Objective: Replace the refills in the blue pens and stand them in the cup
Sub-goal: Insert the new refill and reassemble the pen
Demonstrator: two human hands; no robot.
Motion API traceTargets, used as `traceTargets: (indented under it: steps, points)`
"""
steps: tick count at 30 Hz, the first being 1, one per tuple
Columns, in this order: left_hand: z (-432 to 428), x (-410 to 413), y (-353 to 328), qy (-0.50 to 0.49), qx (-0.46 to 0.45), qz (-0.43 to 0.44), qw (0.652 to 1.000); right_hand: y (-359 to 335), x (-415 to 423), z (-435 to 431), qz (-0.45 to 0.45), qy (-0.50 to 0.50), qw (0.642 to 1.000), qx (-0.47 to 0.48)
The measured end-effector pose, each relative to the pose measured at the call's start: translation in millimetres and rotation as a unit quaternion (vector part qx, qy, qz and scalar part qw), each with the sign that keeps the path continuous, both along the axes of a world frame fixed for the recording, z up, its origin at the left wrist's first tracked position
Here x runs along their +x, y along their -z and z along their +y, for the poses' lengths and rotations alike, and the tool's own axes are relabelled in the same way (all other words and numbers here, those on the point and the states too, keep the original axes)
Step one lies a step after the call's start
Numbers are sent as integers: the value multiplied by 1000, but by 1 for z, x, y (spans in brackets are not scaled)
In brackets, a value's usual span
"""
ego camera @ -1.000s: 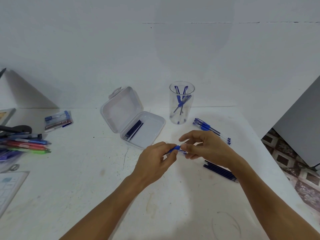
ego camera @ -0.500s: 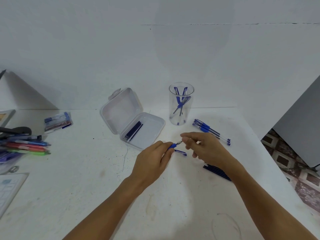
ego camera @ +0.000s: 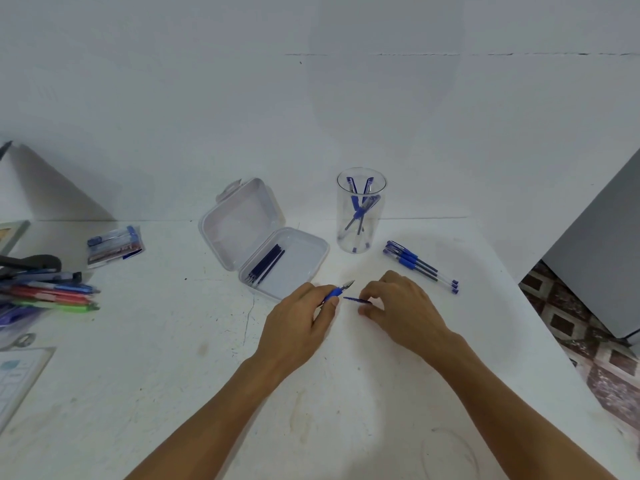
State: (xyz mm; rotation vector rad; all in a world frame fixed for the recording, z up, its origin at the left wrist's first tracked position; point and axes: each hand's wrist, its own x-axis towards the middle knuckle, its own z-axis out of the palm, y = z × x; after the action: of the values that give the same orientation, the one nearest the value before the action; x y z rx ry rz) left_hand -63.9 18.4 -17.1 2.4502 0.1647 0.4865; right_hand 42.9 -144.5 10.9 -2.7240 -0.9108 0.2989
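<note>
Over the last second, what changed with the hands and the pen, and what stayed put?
The hands came apart. The left hand keeps the pen, its tip now bare. The right hand dropped to the table and is at the small blue cap; whether it grips it is unclear. The cup, open case and loose pens did not move.

My left hand (ego camera: 298, 327): bare, no glove, no ring seen on visible fingers. My right hand (ego camera: 401, 313): bare too, no ring seen. Both forearms uncovered from wrist down to bottom edge of frame; no sleeve, cuff or fabric in view. No watch, strap or bracelet at either wrist. Left thumbnail short, plain, seemingly unpainted, though wide-angle softness makes that hard to confirm. Knuckles and tendons show on backs of both hands.
</note>
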Motion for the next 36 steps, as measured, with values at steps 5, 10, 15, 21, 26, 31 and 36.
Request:
traceTargets:
  steps: [5, 10, 15, 21, 26, 31, 36]
  points:
    - [0, 2, -3, 7, 10, -6, 1000, -20, 0, -14, 260, 104, 896, 345]
    - [1, 4, -4, 26, 14, -7, 1000, -31, 1, -22, 335, 105, 837, 420]
    - [2, 7, -4, 28, 27, -10, 999, -32, 1, -23, 333, 107, 837, 419]
    - [-1, 8, -5, 35, 43, 5, 998, -30, -1, -20, 345, 87, 847, 394]
    - [-9, 4, -15, 19, 21, 37, 999, -31, -2, -16, 345, 69, 865, 359]
    - [-13, 6, -17, -2, 90, 4, 996, -27, -4, -18, 349, 70, 856, 376]
    - [-11, 11, -16, -20, 153, -6, 988, -23, -6, -21, 345, 61, 859, 373]
